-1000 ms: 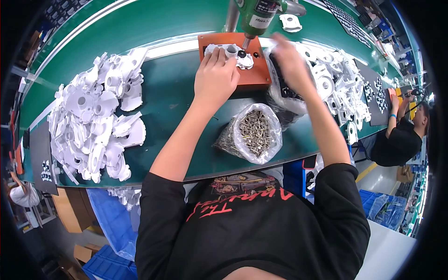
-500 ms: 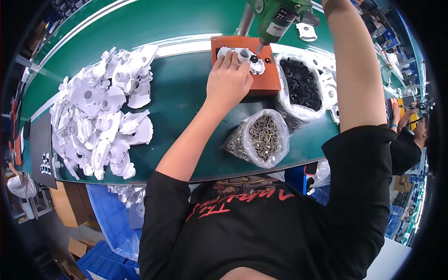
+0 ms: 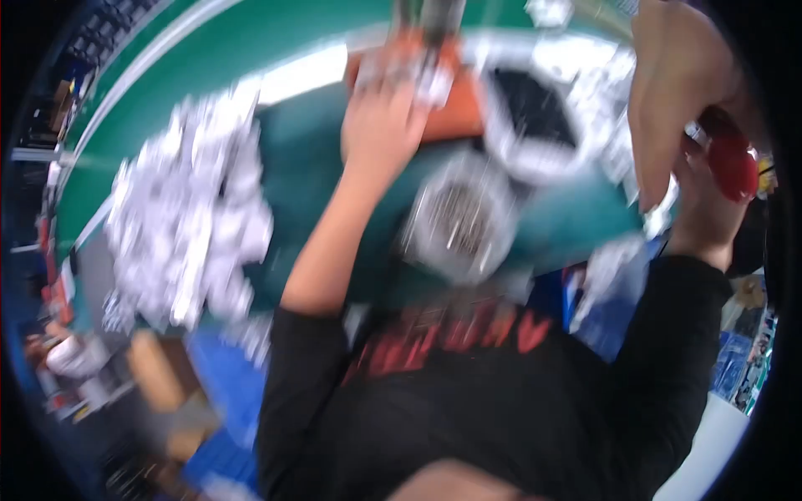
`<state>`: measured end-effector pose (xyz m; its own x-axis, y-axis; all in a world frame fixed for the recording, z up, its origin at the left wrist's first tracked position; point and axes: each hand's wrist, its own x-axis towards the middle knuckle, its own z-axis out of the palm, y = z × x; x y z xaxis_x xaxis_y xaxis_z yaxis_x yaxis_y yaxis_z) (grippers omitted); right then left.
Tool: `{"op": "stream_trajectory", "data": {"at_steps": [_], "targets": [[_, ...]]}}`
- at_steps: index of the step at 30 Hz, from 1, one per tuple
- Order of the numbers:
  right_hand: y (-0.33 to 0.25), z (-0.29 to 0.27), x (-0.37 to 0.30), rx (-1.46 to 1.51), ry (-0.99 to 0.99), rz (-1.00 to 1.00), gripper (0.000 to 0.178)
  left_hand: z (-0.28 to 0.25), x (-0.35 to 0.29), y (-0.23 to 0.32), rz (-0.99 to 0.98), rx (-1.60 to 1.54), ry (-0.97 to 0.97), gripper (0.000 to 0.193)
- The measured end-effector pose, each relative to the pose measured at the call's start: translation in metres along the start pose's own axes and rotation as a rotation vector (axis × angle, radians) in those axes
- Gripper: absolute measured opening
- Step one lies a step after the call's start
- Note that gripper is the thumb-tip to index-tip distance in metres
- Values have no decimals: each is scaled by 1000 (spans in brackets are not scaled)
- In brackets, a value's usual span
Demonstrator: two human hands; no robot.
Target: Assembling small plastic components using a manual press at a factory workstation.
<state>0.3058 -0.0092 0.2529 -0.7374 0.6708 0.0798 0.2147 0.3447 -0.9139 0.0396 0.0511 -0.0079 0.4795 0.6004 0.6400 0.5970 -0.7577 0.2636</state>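
Note:
The whole picture is smeared by motion. My left hand (image 3: 383, 125) lies on the orange block (image 3: 458, 118) at the far side of the green table (image 3: 305, 179), fingers curled over a white plastic part (image 3: 430, 82). A tool body (image 3: 436, 15) hangs just above that block. My right forearm (image 3: 668, 100) is lifted high at the right and runs off the top edge, so the right hand itself is out of the picture. Nothing sharper than this can be made out.
A clear bag of metal screws (image 3: 458, 221) sits near the table's front edge. A white-rimmed bag of black parts (image 3: 535, 110) lies behind it. A heap of white plastic parts (image 3: 184, 225) covers the left. A red object (image 3: 731, 163) shows beside my right elbow.
My right arm has swung up from the orange block and out past the top edge. My left hand stays on the white part. The view has tilted and blurred.

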Motion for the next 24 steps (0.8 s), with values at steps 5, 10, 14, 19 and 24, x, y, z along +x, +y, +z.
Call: {"op": "stream_trajectory", "data": {"at_steps": [5, 10, 14, 19, 24], "targets": [[6, 108, 2, -472, -239, 50, 36, 5, 7, 21, 64, -39, 106, 10], [23, 141, 3, -1034, -54, 115, 33, 2, 1, 14, 86, 4, 117, 12], [32, 151, 0, -1104, -32, 214, 28, -1, 2, 17, 76, -10, 92, 11], [34, 147, 9, -921, 62, 138, 29, -8, 2, 15, -30, -53, 25, 17], [43, 46, -25, -458, 55, -226, 30, -22, 26, 6, -299, -204, -224, 42]]}}
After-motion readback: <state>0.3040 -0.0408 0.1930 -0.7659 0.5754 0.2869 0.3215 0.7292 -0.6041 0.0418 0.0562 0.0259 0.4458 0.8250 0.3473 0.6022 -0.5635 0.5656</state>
